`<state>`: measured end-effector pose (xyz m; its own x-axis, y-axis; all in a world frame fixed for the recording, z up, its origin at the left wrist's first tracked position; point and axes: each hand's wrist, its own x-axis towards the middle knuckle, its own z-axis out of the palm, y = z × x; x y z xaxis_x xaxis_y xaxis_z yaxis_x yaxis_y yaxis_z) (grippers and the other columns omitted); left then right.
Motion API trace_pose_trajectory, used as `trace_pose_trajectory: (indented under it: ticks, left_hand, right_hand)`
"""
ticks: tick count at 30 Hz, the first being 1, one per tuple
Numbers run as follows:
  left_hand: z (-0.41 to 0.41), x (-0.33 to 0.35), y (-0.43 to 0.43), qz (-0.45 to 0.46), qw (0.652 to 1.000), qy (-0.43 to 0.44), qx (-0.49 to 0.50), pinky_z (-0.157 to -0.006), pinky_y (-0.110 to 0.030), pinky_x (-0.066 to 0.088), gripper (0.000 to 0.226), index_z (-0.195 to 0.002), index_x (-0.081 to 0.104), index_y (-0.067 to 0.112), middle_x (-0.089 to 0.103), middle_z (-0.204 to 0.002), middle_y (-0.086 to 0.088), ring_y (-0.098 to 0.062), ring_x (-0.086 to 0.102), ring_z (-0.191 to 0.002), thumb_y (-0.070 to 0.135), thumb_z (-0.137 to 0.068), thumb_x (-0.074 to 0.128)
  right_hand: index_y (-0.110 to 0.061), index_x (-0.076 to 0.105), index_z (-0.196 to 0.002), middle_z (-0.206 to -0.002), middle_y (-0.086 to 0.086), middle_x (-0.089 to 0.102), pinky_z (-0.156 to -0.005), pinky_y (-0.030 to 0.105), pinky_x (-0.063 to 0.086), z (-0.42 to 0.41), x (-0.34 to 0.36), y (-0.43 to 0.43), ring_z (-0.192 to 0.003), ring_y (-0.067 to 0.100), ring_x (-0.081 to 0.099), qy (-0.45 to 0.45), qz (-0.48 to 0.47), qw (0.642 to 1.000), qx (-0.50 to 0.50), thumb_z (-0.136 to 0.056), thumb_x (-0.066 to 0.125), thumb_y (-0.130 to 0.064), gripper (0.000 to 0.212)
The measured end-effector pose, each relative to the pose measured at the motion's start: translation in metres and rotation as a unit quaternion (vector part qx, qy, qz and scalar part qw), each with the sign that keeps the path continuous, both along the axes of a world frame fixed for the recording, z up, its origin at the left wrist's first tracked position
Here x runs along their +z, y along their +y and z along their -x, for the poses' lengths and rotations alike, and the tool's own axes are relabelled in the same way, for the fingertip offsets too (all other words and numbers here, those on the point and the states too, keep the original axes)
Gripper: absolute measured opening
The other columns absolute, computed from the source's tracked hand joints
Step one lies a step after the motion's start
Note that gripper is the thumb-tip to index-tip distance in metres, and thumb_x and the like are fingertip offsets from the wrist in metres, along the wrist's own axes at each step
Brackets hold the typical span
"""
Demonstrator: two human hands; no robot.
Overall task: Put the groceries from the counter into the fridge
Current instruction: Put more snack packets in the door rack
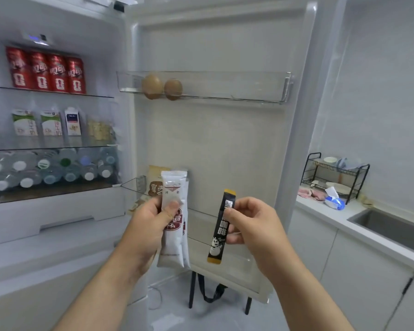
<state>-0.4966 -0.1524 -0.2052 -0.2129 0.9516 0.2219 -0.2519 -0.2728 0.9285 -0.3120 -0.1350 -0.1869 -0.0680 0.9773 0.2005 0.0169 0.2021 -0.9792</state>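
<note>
Two hands are raised in front of the open fridge door (213, 139), each with packets. The left hand (153, 220) has thumb and fingers curled round what looks like a pair of white sachets (175, 235), gripped at their upper half and held upright, the lower ends hanging free below the palm. The right hand (251, 225) pinches a black stick sachet (221, 230) between thumb and fingertips near its top; the stick hangs just inside that hand, toward the left one, and does not touch the white sachets.

Beyond and below both hands is the clear lower door bin (237, 271), with brown packets (155, 185) standing at the end beyond the left hand. The likely step is dropping these sachets into that bin. To do it well, I would lift each one over the front rim, which is hard to see because it is transparent, and lower it bottom end first. It seems best to place the left hand's load first, next to the brown packets, then lean the thin stick against it so it does not fall flat. Let go only once the bottom is resting. The eggs (152, 87), well above both hands, need no touching
</note>
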Motion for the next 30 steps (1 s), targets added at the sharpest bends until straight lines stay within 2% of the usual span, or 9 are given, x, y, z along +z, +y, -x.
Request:
trace_pose_trajectory:
  ticks: [7, 10, 12, 14, 16, 19, 22, 25, 30]
  left_hand:
    - [0.029, 0.04, 0.032, -0.038, 0.999, -0.001, 0.028, -0.081, -0.043, 0.055, 0.012, -0.097, 0.065, 0.01, 0.071, -0.082, -0.008, -0.022, 0.065, -0.075, 0.016, -0.095, 0.054]
    - [0.038, 0.058, 0.054, -0.053, 0.999, 0.008, 0.01, -0.074, -0.043, 0.056, 0.014, -0.097, 0.064, 0.009, 0.07, -0.074, -0.005, -0.02, 0.065, -0.068, 0.021, -0.091, 0.058]
    - [0.043, 0.066, 0.071, -0.059, 0.998, 0.021, -0.017, -0.067, -0.038, 0.058, 0.026, -0.099, 0.064, 0.009, 0.071, -0.073, -0.003, -0.018, 0.067, -0.065, 0.029, -0.082, 0.063]
    - [0.047, 0.071, 0.09, -0.065, 0.996, 0.043, -0.036, -0.063, -0.034, 0.058, 0.028, -0.095, 0.065, 0.009, 0.07, -0.07, -0.003, -0.017, 0.066, -0.063, 0.031, -0.077, 0.065]
    - [0.048, 0.073, 0.108, -0.065, 0.994, 0.068, -0.048, -0.061, -0.034, 0.056, 0.018, -0.088, 0.064, 0.01, 0.068, -0.067, -0.003, -0.018, 0.064, -0.061, 0.027, -0.084, 0.064]
    - [0.048, 0.07, 0.131, -0.064, 0.991, 0.106, -0.055, -0.059, -0.032, 0.054, 0.009, -0.09, 0.065, 0.013, 0.071, -0.069, 0.0, -0.017, 0.068, -0.064, 0.018, -0.095, 0.059]
    - [0.05, 0.064, 0.151, -0.071, 0.982, 0.165, -0.054, -0.069, -0.036, 0.058, 0.008, -0.098, 0.068, 0.019, 0.076, -0.083, 0.002, -0.015, 0.072, -0.074, 0.019, -0.095, 0.06]
    - [0.054, 0.054, 0.165, -0.072, 0.975, 0.2, -0.06, -0.081, -0.044, 0.058, 0.008, -0.096, 0.069, 0.022, 0.076, -0.09, 0.005, -0.015, 0.073, -0.083, 0.018, -0.094, 0.062]
    - [0.065, 0.043, 0.18, -0.058, 0.952, 0.29, -0.079, -0.081, -0.046, 0.058, 0.005, -0.093, 0.071, 0.021, 0.075, -0.087, 0.006, -0.014, 0.072, -0.08, 0.022, -0.089, 0.069]
  right_hand:
    - [-0.006, 0.065, -0.088, -0.07, 0.007, 0.065, -0.053, 0.027, 0.054, 0.017, 0.022, 0.027, -0.056, 0.015, 0.058, 0.012, -0.022, 0.999, 0.02, -0.09, 0.063, -0.003, 0.004]
    - [-0.008, 0.065, -0.087, -0.07, 0.006, 0.067, -0.055, 0.028, 0.054, 0.026, 0.025, 0.039, -0.056, 0.017, 0.06, 0.004, -0.021, 1.0, 0.01, -0.09, 0.063, -0.005, 0.004]
    - [-0.008, 0.065, -0.087, -0.068, 0.004, 0.068, -0.055, 0.028, 0.054, 0.032, 0.027, 0.05, -0.055, 0.015, 0.061, 0.001, -0.027, 1.0, -0.005, -0.09, 0.063, -0.005, 0.005]
    - [-0.008, 0.065, -0.087, -0.065, 0.001, 0.068, -0.054, 0.026, 0.053, 0.04, 0.031, 0.062, -0.053, 0.013, 0.061, 0.007, -0.037, 0.999, -0.025, -0.091, 0.062, -0.005, 0.006]
    - [-0.009, 0.065, -0.087, -0.064, 0.001, 0.068, -0.055, 0.026, 0.053, 0.048, 0.035, 0.073, -0.053, 0.012, 0.061, 0.025, -0.039, 0.998, -0.046, -0.092, 0.062, -0.005, 0.007]
    - [-0.007, 0.065, -0.091, -0.076, 0.009, 0.073, -0.056, 0.029, 0.055, 0.06, 0.039, 0.087, -0.061, 0.016, 0.067, 0.044, -0.037, 0.996, -0.073, -0.092, 0.063, -0.006, 0.003]
    - [-0.007, 0.065, -0.09, -0.079, 0.009, 0.074, -0.058, 0.029, 0.055, 0.071, 0.041, 0.101, -0.066, 0.019, 0.07, 0.036, -0.034, 0.993, -0.106, -0.092, 0.063, -0.006, 0.003]
    - [-0.005, 0.065, -0.09, -0.078, 0.01, 0.074, -0.059, 0.031, 0.058, 0.079, 0.038, 0.111, -0.068, 0.02, 0.07, 0.043, -0.031, 0.989, -0.138, -0.092, 0.063, -0.005, 0.003]
    - [-0.002, 0.064, -0.091, -0.077, 0.012, 0.074, -0.066, 0.038, 0.061, 0.087, 0.028, 0.119, -0.07, 0.023, 0.071, 0.037, -0.017, 0.985, -0.171, -0.092, 0.062, -0.004, 0.003]
